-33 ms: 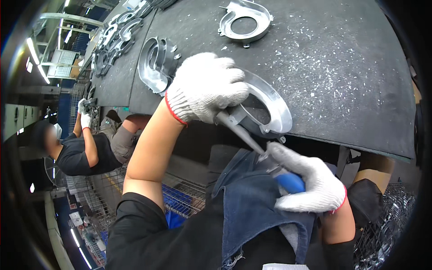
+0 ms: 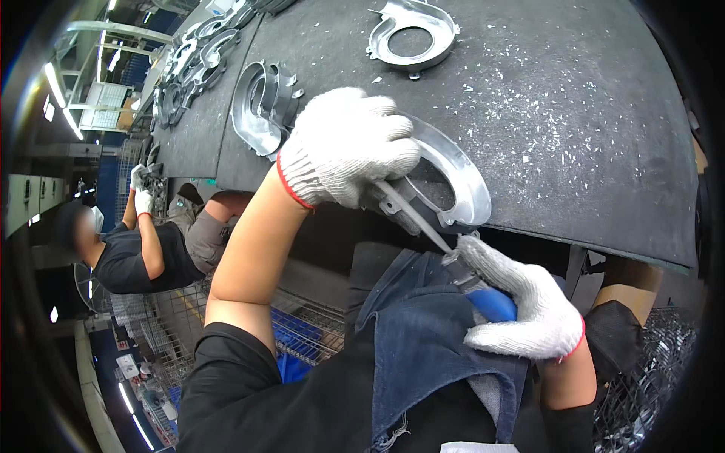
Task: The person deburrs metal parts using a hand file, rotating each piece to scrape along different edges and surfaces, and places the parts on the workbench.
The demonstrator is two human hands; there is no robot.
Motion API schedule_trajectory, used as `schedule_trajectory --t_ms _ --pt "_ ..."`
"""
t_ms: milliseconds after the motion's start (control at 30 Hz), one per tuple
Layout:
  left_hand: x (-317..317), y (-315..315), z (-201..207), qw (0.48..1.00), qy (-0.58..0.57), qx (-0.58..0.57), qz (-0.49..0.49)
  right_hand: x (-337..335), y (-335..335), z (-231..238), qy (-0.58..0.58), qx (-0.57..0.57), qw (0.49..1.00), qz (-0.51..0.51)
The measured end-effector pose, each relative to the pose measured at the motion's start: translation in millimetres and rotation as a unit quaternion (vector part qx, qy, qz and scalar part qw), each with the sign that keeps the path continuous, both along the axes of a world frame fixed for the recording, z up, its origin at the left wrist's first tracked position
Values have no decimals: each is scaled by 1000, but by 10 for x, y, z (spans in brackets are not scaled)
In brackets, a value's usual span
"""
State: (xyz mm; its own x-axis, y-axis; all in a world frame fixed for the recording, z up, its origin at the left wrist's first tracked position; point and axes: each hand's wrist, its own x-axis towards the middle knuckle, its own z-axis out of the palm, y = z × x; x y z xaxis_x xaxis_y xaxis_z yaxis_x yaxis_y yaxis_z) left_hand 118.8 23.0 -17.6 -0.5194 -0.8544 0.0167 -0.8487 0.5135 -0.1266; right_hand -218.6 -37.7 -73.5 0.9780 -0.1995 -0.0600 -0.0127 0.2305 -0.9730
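My gloved left hand (image 2: 351,147) is closed around the left side of a ring-shaped silver metal casting (image 2: 470,189), which rests tilted at the table's front edge. In my gloved right hand (image 2: 532,309) is a file with a blue handle (image 2: 492,303), the fingers and thumb wrapped about it. Its long grey shaft (image 2: 423,223) slants up and left, passing by the casting's lower left edge. The tip is hidden behind or under my left hand. I cannot tell whether the shaft touches the casting.
The dark table (image 2: 574,204) is strewn with silver chips. A similar casting (image 2: 434,54) lies at the far side, another (image 2: 249,113) stands left of my left hand, and several (image 2: 200,57) are piled far left. A co-worker (image 2: 151,253) in black works at left. Wire baskets (image 2: 310,328) stand below.
My right hand and the file have shifted slightly right and down. The shaft now crosses a little more to the right over the casting's lower edge. The left hand is almost unmoved.
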Motion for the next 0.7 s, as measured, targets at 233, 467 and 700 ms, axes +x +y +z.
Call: schedule_trajectory --t_ms 233,467,700 --pt "-41 -99 -44 999 9 -8 -49 -4 172 102 85 -23 996 6" --pt "-99 -166 -47 982 162 -78 57 -51 252 96 15 29 985 170" --pt "-610 89 -512 853 478 -47 204 -365 477 -168 -22 187 967 -171"
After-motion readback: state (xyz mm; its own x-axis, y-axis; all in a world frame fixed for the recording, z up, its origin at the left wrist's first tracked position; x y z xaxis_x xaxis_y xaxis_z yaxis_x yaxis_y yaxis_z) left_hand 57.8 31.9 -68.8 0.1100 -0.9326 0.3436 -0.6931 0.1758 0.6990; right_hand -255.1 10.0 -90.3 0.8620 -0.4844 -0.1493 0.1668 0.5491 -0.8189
